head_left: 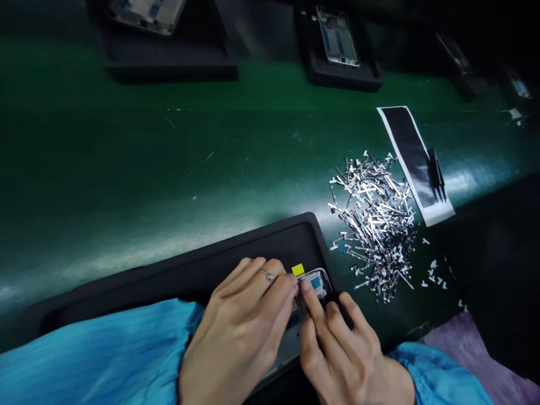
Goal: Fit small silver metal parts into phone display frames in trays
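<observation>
A phone frame point(318, 283) with a silver rim and a blue patch lies in a black tray point(236, 247), mostly covered by my hands. My left hand point(242, 318), wearing a ring, bends over it with fingers together; the fingertips meet at the frame's upper part, and whatever they pinch is hidden. Beside those tips a yellow tab point(297, 269) sticks up. My right hand point(341, 349) rests its index fingertip on the frame close to the left fingertips, with the thumb just below and the other fingers curled at the frame's right edge.
Right of the tray spreads a pile of small metallic strips point(379, 225). Beyond it lies a black sheet with white borders point(411, 152), with dark tweezers point(437, 174) on it. Farther back on the green surface point(147, 152) stand black trays point(169, 72) holding more phone frames point(338, 36).
</observation>
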`<state>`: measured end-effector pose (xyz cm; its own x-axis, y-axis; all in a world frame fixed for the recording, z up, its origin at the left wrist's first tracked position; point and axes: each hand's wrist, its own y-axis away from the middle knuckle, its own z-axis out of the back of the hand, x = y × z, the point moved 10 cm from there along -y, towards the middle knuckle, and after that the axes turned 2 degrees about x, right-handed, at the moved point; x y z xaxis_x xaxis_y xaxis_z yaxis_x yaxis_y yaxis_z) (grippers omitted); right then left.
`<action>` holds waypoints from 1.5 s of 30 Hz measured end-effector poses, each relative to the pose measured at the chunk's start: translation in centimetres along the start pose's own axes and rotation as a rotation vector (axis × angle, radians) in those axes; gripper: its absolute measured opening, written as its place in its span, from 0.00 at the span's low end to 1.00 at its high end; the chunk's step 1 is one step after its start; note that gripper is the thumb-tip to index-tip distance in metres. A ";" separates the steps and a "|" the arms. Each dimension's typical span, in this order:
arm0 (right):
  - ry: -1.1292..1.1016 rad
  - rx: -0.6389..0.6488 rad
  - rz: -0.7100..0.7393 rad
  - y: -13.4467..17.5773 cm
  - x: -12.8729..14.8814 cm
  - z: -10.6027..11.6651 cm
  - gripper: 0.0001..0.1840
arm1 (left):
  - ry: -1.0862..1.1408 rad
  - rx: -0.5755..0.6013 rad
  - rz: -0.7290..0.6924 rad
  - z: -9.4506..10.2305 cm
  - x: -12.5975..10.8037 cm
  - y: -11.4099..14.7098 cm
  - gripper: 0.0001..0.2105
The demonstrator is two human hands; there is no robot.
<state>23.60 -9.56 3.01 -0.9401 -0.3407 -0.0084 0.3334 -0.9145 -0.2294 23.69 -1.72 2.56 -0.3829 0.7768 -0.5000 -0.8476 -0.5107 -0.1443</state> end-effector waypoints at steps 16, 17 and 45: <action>-0.148 -0.068 -0.043 1.1 -0.7 -0.4 0.16 | 0.038 0.038 0.024 0.1 -0.1 -0.3 0.18; -0.146 -0.058 -0.034 1.1 -0.6 -0.4 0.16 | 0.041 0.034 0.022 0.1 -0.1 -0.3 0.18; -0.126 -0.104 -0.061 0.9 -0.8 -0.2 0.12 | -0.280 -0.118 -0.268 0.1 -2.7 1.2 0.15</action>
<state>24.61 -10.10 2.66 -0.9400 -0.3159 0.1291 0.2607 -0.9089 -0.3256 23.66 -4.43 3.82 -0.2534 0.9502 -0.1814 -0.8893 -0.3026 -0.3430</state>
